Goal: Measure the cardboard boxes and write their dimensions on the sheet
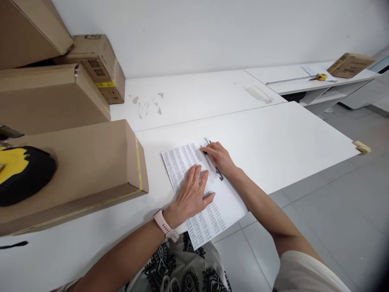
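Paper (223, 196) is laid on the counter (298, 142), long axis from 11 to 5 o'clock, its 5 o'clock end overhanging the near edge. It is covered by the flat left hand (193, 190), thumb apart. A pen-like object (220, 175) is partly hidden by the curled right hand (220, 158); whether its grip is clamped cannot be told. At 9 o'clock, room is bounded by a carton (91, 158).

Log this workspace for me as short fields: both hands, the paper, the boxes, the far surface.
Left hand: resting on the printed sheet, pink watch on wrist
Right hand: at a dark pen-like item, grip unclear
Printed sheet: overhangs the white table's near edge
Cardboard boxes: grouped at the left
Far surface: yellow tape measure, blade extended; smaller carton
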The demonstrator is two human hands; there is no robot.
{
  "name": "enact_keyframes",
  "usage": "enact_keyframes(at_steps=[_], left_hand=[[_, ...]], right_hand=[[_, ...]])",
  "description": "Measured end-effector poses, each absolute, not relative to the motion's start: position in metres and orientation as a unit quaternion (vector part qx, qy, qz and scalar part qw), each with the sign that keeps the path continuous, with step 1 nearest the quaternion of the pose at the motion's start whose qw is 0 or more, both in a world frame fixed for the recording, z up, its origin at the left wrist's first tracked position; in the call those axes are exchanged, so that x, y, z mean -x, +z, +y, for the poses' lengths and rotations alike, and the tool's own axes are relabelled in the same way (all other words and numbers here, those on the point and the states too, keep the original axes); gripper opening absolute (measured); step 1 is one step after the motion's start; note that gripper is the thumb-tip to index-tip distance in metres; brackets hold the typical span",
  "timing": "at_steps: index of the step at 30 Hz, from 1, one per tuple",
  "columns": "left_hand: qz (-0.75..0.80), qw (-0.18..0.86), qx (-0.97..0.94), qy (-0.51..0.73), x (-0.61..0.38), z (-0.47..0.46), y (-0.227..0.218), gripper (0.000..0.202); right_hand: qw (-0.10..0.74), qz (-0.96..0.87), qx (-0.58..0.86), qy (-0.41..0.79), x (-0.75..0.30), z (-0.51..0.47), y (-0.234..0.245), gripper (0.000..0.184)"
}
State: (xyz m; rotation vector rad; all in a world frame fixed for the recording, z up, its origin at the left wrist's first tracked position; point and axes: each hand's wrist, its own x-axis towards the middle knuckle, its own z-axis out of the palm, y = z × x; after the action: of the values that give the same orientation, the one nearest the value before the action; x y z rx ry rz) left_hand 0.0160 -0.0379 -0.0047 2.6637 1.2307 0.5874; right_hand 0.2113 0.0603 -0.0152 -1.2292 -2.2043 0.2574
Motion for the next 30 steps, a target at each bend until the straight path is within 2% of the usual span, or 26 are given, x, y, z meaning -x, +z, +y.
enact_keyframes(at_steps=[2, 5, 8, 12, 14, 19, 22, 26, 30], left_hand=[[0.398, 0.062, -0.877, 0.263, -0.017, -0.042, 0.004, 0.046], [0.362, 0.014, -0.843, 0.397, -0.009, -0.062, 0.035, 0.027], [0.390, -0.051, -0.783, 0.481, 0.028, -0.088, 0.080, 0.028], [0.489, -0.235, -0.637, 0.548, 0.118, -0.102, 0.132, 0.030], [0.543, -0.270, -0.588, 0.535, 0.164, -0.097, 0.146, 0.033], [0.718, -0.139, -0.534, 0.424, 0.224, -0.081, 0.151, 0.074], [0.746, -0.085, -0.524, 0.402, 0.225, -0.072, 0.148, 0.087], [0.745, -0.066, -0.518, 0.416, 0.221, -0.060, 0.147, 0.083], [0.703, 0.023, -0.440, 0.558, 0.235, -0.064, 0.145, 0.078]], right_hand=[[0.298, -0.829, 0.464, 0.086, -0.210, 0.060, -0.016, 0.052], [0.302, -0.827, 0.468, 0.078, -0.209, 0.059, -0.015, 0.051], [0.307, -0.825, 0.470, 0.074, -0.209, 0.059, -0.018, 0.046], [0.311, -0.817, 0.482, 0.069, -0.208, 0.061, -0.022, 0.043], [0.304, -0.804, 0.506, 0.074, -0.208, 0.063, -0.020, 0.041], [0.253, -0.780, 0.563, 0.100, -0.196, 0.060, 0.003, 0.041], [0.279, -0.791, 0.537, 0.093, -0.175, 0.046, 0.026, 0.040], [0.368, -0.789, 0.475, 0.126, -0.134, 0.008, 0.053, 0.038], [0.415, -0.761, 0.453, 0.208, -0.098, -0.034, 0.056, 0.035]])
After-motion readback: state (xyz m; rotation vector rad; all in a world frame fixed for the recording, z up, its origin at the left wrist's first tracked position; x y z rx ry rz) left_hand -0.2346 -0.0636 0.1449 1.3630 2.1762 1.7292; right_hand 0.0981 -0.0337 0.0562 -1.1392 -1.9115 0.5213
